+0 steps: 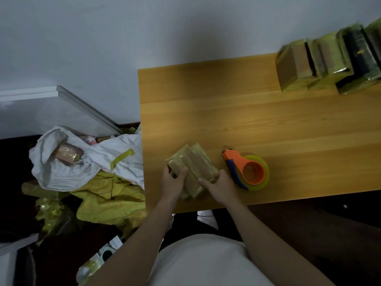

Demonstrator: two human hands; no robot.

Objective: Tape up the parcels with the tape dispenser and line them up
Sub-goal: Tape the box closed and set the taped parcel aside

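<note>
parcel point(192, 170) lies near the bench's point(247, 120) front-left corner, left hand point(172, 180) and right hand point(221, 183) both gripping it. tape dispenser point(250, 172) sits untouched just beside; taped parcels point(329, 60) line the far-right corner. next, probably: take up the dispenser.

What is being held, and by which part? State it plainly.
The flat tan tape-wrapped parcel on the wooden table: left hand grips its near-left corner, right hand its near-right edge.

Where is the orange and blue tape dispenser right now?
The orange and blue tape dispenser lies untouched on the wooden table near its front edge, just right of the right hand gripping the brown parcel.
</note>
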